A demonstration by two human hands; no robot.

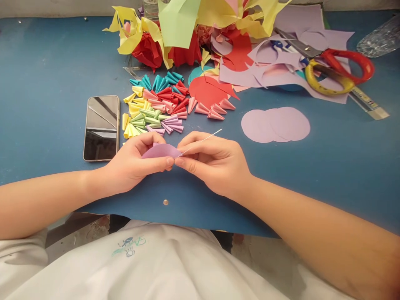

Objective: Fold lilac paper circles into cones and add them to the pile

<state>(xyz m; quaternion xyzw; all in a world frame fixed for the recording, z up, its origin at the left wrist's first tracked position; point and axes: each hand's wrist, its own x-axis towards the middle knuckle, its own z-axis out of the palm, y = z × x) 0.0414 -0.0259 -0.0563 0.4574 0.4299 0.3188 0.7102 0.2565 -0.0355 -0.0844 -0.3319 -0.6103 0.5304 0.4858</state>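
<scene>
Between my hands, close to the table's front edge, is a piece of purple paper (161, 151) with a curved upper edge. My left hand (140, 156) pinches it between thumb and fingers. My right hand (215, 160) is closed at the paper's right end, holding a thin white stick (201, 141) that slants up to the right. Where the stick's lower end meets the paper is hidden by my fingertips. Just beyond my hands lie several small rolled paper cones (156, 102) in yellow, green, purple, pink, red and teal.
A phone (101, 128) lies left of the cones. Overlapping purple paper circles (275, 125) are to the right. Scissors (328, 62) with red and yellow handles rest on purple paper scraps (240, 74). Crumpled coloured paper (179, 25) is piled at the back; a clear plastic bottle (379, 37) lies far right.
</scene>
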